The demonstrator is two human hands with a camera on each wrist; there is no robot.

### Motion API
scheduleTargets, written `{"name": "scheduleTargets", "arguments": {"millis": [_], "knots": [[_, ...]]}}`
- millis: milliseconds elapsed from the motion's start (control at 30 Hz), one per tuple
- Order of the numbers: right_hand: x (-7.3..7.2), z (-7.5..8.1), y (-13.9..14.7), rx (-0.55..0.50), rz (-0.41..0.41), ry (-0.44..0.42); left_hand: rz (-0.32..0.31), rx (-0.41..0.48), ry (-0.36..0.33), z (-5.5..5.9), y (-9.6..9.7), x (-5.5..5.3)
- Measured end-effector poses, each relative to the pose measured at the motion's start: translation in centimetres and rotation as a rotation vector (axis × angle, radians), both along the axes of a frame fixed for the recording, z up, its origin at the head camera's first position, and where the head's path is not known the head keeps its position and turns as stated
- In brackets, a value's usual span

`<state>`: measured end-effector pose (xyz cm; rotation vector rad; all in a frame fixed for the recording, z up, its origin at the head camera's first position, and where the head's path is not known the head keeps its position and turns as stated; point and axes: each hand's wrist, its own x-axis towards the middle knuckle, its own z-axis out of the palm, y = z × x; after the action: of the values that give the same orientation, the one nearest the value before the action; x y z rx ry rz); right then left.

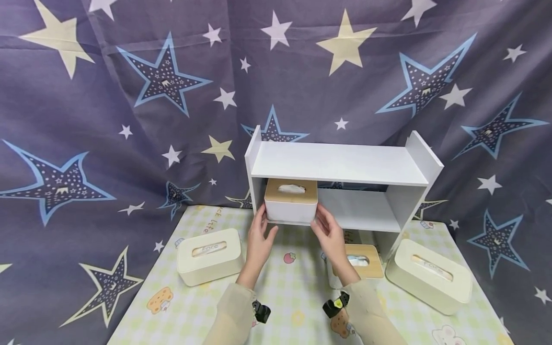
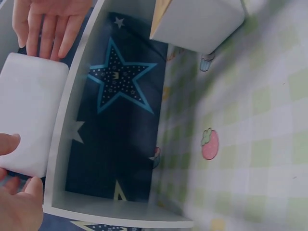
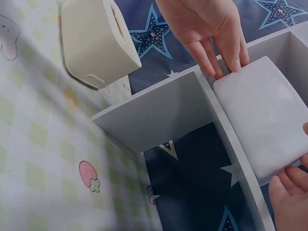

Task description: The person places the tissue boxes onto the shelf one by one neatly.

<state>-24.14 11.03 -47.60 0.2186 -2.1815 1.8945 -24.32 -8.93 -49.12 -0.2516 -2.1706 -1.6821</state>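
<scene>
A tissue box (image 1: 291,211) with a white body and a wooden lid sits at the left end of the shelf's middle board, tissue showing in its oval slot. My left hand (image 1: 258,242) touches its left side with nearly straight fingers. At the opposite side, the fingers of my right hand (image 1: 332,239) lie near the lower front corner. The left wrist view shows the right hand (image 2: 53,24) with fingers extended along the white box (image 2: 31,115). In the right wrist view, the left hand's (image 3: 207,29) fingertips meet the box's edge.
The white shelf (image 1: 332,163) stands against a starry curtain. Cream tissue boxes stand on the checked tablecloth at left (image 1: 211,258) and right (image 1: 431,278). Another wooden-lidded tissue box (image 1: 364,261) is partly behind the right forearm. Wrist cameras sit on both sleeves.
</scene>
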Motion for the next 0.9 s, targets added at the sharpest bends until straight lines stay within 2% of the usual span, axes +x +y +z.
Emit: {"name": "scheduleTargets", "arguments": {"millis": [200,367,533,733,900], "knots": [[1.0,-0.9,0.8,0.004,0.024,0.019,-0.004,0.062,0.0,-1.1,0.2,1.3],[1.7,-1.6,1.5,0.011,0.017,0.058,0.002,0.083,0.009,-2.8,0.7,2.3],[2.5,-2.3,2.5,0.017,0.014,0.092,-0.013,0.118,-0.011,-4.2,1.4,3.3],[3.1,-3.2,4.1,0.032,0.016,0.127,-0.033,0.129,-0.054,-5.4,2.5,4.3],[3.7,-4.0,5.5,0.054,-0.001,0.142,-0.064,0.117,-0.061,-6.5,3.5,4.8]]}}
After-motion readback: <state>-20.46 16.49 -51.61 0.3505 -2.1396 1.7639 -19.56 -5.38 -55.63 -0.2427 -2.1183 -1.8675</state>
